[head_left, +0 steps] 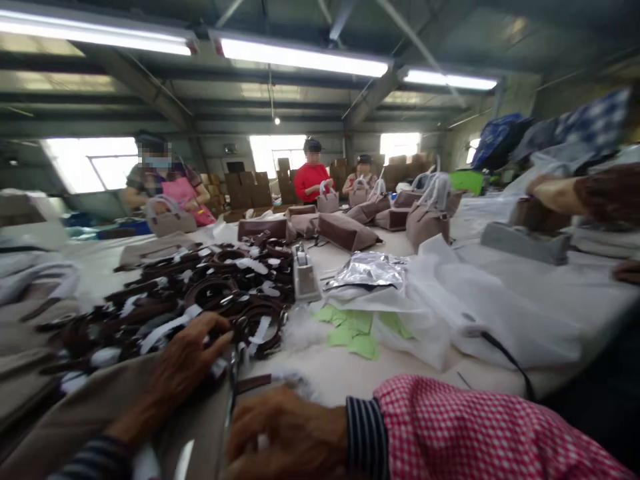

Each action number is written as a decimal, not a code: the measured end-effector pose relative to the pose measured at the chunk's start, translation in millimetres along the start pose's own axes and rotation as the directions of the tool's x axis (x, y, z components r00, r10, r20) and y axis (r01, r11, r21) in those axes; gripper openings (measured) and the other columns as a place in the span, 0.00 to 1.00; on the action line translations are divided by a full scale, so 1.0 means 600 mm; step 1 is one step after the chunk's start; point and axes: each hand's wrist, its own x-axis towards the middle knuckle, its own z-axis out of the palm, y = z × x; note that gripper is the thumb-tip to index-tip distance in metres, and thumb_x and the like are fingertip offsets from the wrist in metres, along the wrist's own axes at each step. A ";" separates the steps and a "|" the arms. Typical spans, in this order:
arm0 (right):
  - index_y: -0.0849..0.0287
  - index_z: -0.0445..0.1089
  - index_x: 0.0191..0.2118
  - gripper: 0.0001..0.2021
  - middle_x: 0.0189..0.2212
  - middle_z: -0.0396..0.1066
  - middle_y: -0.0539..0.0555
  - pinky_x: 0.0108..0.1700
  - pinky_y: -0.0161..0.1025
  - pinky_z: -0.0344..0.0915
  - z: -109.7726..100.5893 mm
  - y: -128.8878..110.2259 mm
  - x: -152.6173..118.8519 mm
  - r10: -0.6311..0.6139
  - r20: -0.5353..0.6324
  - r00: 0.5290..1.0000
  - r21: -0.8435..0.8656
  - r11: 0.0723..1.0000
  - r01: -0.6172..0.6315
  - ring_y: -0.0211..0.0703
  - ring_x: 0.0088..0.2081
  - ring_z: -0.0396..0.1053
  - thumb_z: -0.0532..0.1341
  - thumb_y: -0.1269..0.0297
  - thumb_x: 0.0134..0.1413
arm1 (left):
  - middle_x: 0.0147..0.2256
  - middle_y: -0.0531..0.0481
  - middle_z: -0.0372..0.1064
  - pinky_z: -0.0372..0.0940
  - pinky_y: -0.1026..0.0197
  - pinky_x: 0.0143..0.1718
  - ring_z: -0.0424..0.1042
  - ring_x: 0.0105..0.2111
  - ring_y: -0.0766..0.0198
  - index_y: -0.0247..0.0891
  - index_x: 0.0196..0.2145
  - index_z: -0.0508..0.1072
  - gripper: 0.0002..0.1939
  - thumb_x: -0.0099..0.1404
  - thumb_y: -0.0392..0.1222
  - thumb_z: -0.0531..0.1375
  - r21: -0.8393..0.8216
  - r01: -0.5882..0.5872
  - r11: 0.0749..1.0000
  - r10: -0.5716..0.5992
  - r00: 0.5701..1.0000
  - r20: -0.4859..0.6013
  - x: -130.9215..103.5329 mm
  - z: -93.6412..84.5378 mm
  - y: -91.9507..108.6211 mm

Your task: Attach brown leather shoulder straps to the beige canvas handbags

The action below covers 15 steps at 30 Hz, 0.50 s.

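A taupe handbag (115, 393) lies in front of me at the lower left, its edge running down between my hands. My left hand (187, 360) bends over the bag's upper end, fingers and thumb closed at its edge, next to a pile of dark brown straps (215, 290) with white wrappings. By the bag's right-hand edge is my right hand (287, 430), slightly blurred, its fingers curled inward. A bit of white shows between those fingers, but what they hold is hidden. Just beyond it lies a short dark brown strip (254, 383).
A tape dispenser (305, 273) stands beside the straps. Green paper pieces (350, 330), a silvery plastic bag (370, 272) and white wrapping sheets (490, 313) lie to the right. Several finished handbags (347, 231) stand farther back. Co-workers stand behind the table; another person's arm (570, 193) reaches in at right.
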 end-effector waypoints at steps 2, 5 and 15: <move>0.63 0.74 0.36 0.04 0.39 0.72 0.51 0.42 0.29 0.64 -0.002 -0.015 0.002 -0.027 0.006 1.000 -0.088 0.996 0.028 0.36 0.39 0.70 0.67 0.69 0.63 | 0.38 0.48 0.74 0.68 0.52 0.46 0.73 0.42 0.53 0.40 0.35 0.73 0.08 0.66 0.46 0.58 0.029 -0.106 0.994 0.107 0.993 -0.051 -0.007 -0.007 0.025; 0.61 0.74 0.41 0.03 0.43 0.73 0.54 0.49 0.37 0.65 -0.001 -0.031 -0.004 -0.040 -0.038 0.998 -0.229 0.973 0.030 0.43 0.44 0.69 0.64 0.69 0.64 | 0.37 0.46 0.72 0.66 0.54 0.47 0.68 0.43 0.55 0.39 0.33 0.72 0.08 0.70 0.35 0.55 0.142 -0.302 0.943 0.314 0.947 -0.072 -0.021 -0.025 0.057; 0.52 0.67 0.62 0.19 0.60 0.66 0.59 0.55 0.51 0.64 0.010 -0.032 -0.013 -0.036 0.080 0.996 -0.451 0.890 0.069 0.53 0.54 0.62 0.57 0.67 0.69 | 0.45 0.50 0.74 0.58 0.51 0.58 0.70 0.45 0.57 0.41 0.51 0.69 0.07 0.76 0.39 0.56 0.060 -0.486 0.872 0.372 0.737 0.565 -0.149 -0.132 0.148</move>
